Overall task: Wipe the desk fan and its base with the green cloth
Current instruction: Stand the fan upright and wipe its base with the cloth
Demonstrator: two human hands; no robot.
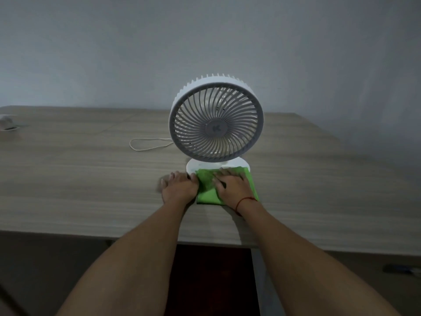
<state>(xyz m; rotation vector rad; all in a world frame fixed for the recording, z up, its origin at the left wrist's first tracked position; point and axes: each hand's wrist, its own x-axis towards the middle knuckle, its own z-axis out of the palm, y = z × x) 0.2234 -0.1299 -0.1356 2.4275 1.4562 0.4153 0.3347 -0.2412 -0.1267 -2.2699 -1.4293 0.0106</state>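
Note:
A white desk fan point(216, 120) with a round spiral grille stands upright on the wooden desk point(91, 179), facing me. Its round white base point(200, 166) is partly covered by the green cloth point(206, 190), which drapes from the base's front down onto the desk. My right hand point(232, 187) lies flat on the cloth, fingers spread and reaching the base's front edge. My left hand point(178, 187) rests on the desk just left of the cloth, its fingertips touching the base's left rim and the cloth's edge.
A thin white cord point(148, 144) loops on the desk left of the fan. A small pale object point(8, 124) sits at the far left edge. A grey wall rises behind the desk. The desk's front edge runs just under my forearms.

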